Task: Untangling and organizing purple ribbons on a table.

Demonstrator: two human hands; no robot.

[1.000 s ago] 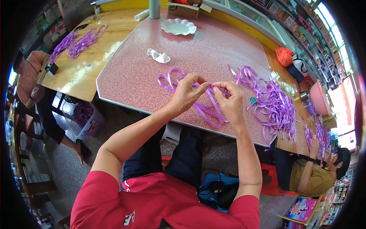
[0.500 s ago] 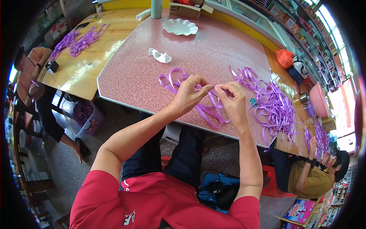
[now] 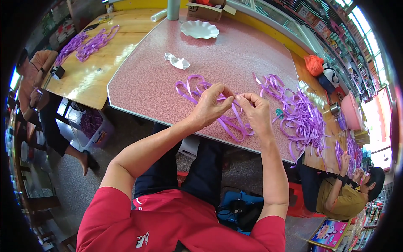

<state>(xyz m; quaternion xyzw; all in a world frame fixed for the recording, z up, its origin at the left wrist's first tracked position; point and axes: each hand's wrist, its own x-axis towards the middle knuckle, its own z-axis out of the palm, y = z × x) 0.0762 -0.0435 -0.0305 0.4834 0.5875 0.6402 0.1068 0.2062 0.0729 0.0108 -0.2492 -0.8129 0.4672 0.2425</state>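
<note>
The purple ribbon [image 3: 226, 122] lies looped mid-frame beneath my hands; I pinch it between thumb and fingers of my left hand [image 3: 211, 105] and right hand [image 3: 257, 111], fingertips nearly meeting. Under it spreads the speckled pink table [image 3: 147, 92], a ribbon heap [image 3: 304, 115] at right, a scalloped white plate [image 3: 199, 29] at top. A wooden table [image 3: 84, 82] fills the upper left; a seated person [image 3: 346, 199] works lower right. Compared with a second ago, my hands have barely moved.
</note>
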